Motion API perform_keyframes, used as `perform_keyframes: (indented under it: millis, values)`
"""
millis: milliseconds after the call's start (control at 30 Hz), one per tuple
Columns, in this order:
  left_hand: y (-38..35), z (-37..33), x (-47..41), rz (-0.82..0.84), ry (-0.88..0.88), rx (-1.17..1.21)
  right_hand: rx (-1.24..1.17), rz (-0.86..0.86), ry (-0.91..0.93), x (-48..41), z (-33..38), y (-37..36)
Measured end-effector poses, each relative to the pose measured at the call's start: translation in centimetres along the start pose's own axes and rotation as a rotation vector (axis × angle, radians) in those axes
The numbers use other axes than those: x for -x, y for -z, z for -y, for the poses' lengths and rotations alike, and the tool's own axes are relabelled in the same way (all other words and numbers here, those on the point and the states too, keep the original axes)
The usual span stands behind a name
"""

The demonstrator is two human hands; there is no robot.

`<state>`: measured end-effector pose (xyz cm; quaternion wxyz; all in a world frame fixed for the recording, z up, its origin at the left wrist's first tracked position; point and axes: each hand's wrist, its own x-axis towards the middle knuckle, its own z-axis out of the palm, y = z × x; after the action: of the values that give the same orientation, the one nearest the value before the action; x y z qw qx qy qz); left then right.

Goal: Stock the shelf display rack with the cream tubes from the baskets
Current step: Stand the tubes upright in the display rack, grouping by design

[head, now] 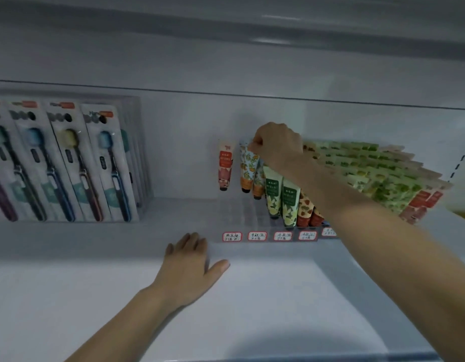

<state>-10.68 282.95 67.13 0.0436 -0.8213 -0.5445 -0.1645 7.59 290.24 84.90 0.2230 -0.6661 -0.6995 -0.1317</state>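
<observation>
Our left hand [192,262] rests flat on the white shelf [95,296], fingers straight, holding nothing. Right of the lone pink tube [225,165], the orange-print cream tube [245,168] stands cap-down in the clear display rack [239,212], its long axis near upright. Our right hand [275,145] seems to pinch its crimped top from above.

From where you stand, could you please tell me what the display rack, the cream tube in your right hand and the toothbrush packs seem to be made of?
Display rack: clear, glossy plastic, probably acrylic; you see through it.
Cream tube: soft printed plastic, likely; flat sealed end.
Toothbrush packs: card behind clear blister plastic, glinting.
</observation>
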Motion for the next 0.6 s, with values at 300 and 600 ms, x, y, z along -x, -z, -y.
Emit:
perform_keyframes:
  millis: [300,600]
  values:
    - [0.4,-0.2,0.0,0.088,0.040,-0.031,0.205,-0.007,0.058,0.0,0.9,-1.6]
    - [0.6,-0.5,0.1,0.184,0.052,-0.119,0.315,0.000,0.060,-1.1,1.2,-2.0]
